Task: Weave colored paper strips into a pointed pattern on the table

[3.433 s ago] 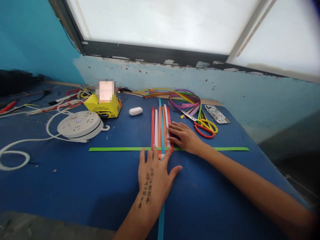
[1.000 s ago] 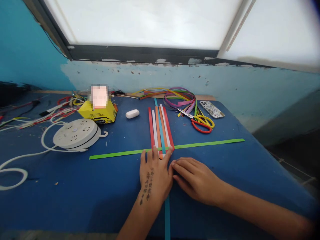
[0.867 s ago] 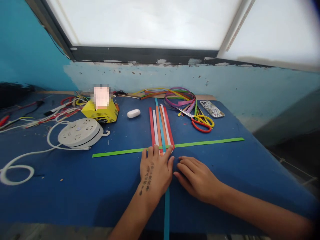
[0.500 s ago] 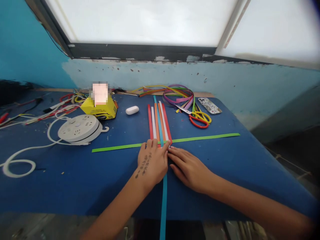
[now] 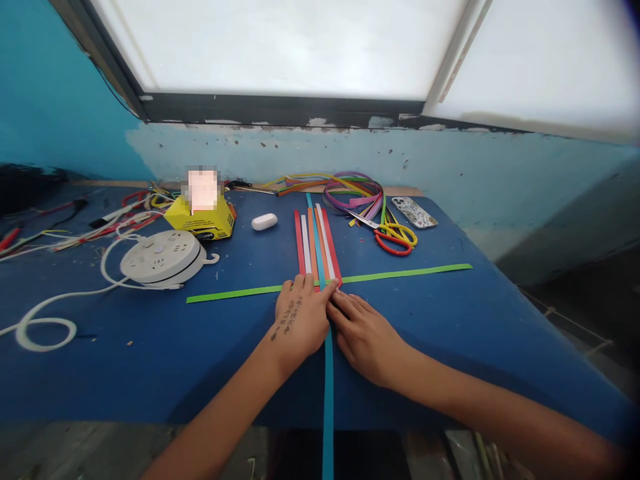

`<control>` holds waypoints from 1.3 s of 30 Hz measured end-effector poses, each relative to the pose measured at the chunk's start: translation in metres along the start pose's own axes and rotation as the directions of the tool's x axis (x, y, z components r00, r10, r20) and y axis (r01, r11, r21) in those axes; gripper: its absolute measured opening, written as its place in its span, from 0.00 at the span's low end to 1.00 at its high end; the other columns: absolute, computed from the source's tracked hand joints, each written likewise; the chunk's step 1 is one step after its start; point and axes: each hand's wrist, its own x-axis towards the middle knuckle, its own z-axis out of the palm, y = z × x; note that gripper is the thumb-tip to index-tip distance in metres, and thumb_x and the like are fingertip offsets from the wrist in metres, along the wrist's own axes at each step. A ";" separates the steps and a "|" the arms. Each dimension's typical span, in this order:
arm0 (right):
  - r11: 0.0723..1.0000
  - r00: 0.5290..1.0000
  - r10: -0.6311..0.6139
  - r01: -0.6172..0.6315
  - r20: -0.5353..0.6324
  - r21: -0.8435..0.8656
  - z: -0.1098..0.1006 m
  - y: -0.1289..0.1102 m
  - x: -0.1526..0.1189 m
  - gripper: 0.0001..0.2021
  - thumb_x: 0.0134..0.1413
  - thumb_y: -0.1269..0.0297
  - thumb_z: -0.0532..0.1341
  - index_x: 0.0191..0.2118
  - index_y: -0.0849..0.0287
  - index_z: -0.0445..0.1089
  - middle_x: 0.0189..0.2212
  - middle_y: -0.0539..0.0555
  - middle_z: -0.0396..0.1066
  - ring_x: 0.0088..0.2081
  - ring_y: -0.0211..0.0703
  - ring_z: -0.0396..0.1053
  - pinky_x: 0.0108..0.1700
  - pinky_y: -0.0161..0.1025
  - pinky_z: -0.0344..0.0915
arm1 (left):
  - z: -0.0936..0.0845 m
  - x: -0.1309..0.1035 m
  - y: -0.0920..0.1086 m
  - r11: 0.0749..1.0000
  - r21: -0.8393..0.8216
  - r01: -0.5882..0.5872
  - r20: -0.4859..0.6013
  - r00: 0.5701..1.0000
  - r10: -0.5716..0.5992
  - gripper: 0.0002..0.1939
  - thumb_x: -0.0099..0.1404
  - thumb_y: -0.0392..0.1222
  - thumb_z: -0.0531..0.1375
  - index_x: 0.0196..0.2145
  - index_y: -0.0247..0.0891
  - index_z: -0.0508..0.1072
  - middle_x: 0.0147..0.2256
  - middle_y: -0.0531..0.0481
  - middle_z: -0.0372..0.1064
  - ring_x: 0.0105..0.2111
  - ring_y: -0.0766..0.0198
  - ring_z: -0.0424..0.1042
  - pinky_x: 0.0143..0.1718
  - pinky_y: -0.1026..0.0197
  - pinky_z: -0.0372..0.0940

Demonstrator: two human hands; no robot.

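Left side of frame: white socket reel [image 5: 161, 255], its cord cut off at the left edge; yellow box [image 5: 200, 221], top pixelated, can't make out. Green strip [image 5: 367, 277] lies sideways across mid-frame, both ends free, part covered by fingers. Left hand [image 5: 303, 313], center, palm down, fingers bent over the near end of the row of red, white and orange strips [image 5: 313, 240], which extends up-frame from the fingertips; pressing or pinching, can't tell. Blue strip [image 5: 328, 400] runs up through the row, passes beneath the left hand, partly hidden, and is cut off by the bottom edge. Over/under at the green crossing too small to read. Right hand [image 5: 367, 333], right of center, fingers together at the row's near right corner, touching left hand; fingertips partly hidden, grip unclear. Scissors [image 5: 393, 239] farther right, blades over loose strip ends.
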 end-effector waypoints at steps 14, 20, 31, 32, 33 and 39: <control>0.998 0.994 0.050 -0.046 0.102 -0.039 0.005 0.003 0.027 0.24 0.59 0.77 0.54 0.61 0.68 0.66 0.57 0.66 0.67 0.58 0.56 0.64 0.63 0.52 0.62 | 0.004 0.005 -0.022 0.992 0.057 -0.108 -0.037 0.993 0.111 0.32 0.69 0.32 0.53 0.68 0.53 0.64 0.49 0.40 0.68 0.49 0.46 0.66 0.50 0.46 0.62; 0.994 0.990 0.100 -0.103 0.104 0.021 0.005 0.004 0.029 0.26 0.55 0.80 0.54 0.61 0.66 0.65 0.55 0.63 0.68 0.56 0.54 0.64 0.61 0.51 0.62 | 0.004 0.016 -0.039 0.975 0.055 -0.216 -0.023 0.976 0.218 0.34 0.67 0.27 0.51 0.66 0.53 0.66 0.50 0.41 0.66 0.49 0.49 0.66 0.51 0.48 0.63; 0.990 0.992 0.119 -0.115 0.051 -0.076 0.008 -0.002 0.031 0.24 0.56 0.79 0.55 0.58 0.67 0.68 0.53 0.65 0.69 0.51 0.55 0.64 0.56 0.50 0.63 | 0.011 0.013 -0.046 0.970 0.010 -0.243 -0.046 0.969 0.244 0.40 0.61 0.24 0.51 0.68 0.52 0.63 0.44 0.44 0.65 0.46 0.51 0.65 0.51 0.49 0.61; 0.991 0.991 0.121 -0.117 0.048 -0.071 0.009 -0.002 0.030 0.24 0.56 0.79 0.55 0.59 0.66 0.68 0.53 0.64 0.69 0.51 0.55 0.64 0.57 0.50 0.63 | 0.010 0.013 -0.046 0.971 0.005 -0.238 -0.042 0.970 0.238 0.40 0.61 0.24 0.51 0.68 0.52 0.63 0.44 0.44 0.65 0.46 0.51 0.65 0.51 0.49 0.61; 0.991 0.991 0.124 -0.121 0.044 -0.064 0.009 -0.001 0.030 0.24 0.56 0.79 0.55 0.59 0.66 0.67 0.53 0.64 0.69 0.51 0.55 0.64 0.58 0.50 0.62 | 0.010 0.013 -0.046 0.972 0.000 -0.234 -0.039 0.972 0.234 0.40 0.61 0.24 0.51 0.67 0.52 0.64 0.45 0.43 0.65 0.46 0.51 0.65 0.51 0.49 0.61; 0.992 0.993 0.111 -0.108 0.043 -0.069 0.008 0.000 0.030 0.26 0.55 0.78 0.56 0.61 0.64 0.67 0.54 0.63 0.68 0.52 0.55 0.63 0.57 0.50 0.62 | 0.006 0.013 -0.048 0.967 -0.042 -0.252 -0.062 0.967 0.249 0.38 0.61 0.24 0.51 0.65 0.52 0.66 0.45 0.43 0.65 0.45 0.51 0.66 0.49 0.49 0.63</control>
